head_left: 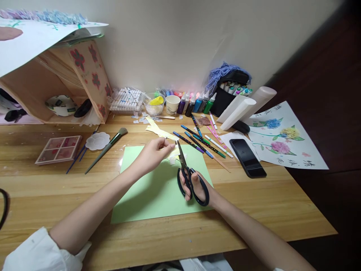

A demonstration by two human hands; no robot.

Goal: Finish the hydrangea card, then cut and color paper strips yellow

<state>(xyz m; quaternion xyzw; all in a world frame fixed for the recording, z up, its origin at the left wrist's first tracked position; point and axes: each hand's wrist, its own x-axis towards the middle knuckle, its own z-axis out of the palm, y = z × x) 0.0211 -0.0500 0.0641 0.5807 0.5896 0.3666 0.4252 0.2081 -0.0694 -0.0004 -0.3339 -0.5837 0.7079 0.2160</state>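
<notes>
In my right hand (197, 186) is a pair of black-handled scissors (183, 163), my fingers through the loops. The dark blades point up and a little left, close to my other hand. My left hand (153, 152) pinches a pale yellow paper strip (173, 152), which lies right by the blades; whether they cut into it I cannot tell. Under both hands a light green sheet of paper (141, 203) rests on the wooden table. Just beyond my left hand are cut yellow paper strips (156, 130). Small pale scraps show under the held strip.
Several pens (194, 141) lie right of the strips, with a black phone (248, 158) farther right. A paper cup (172, 104), paint bottles (199, 102) and a marker box (126, 99) line the wall. A brush (108, 148) and a palette (58, 149) are at left.
</notes>
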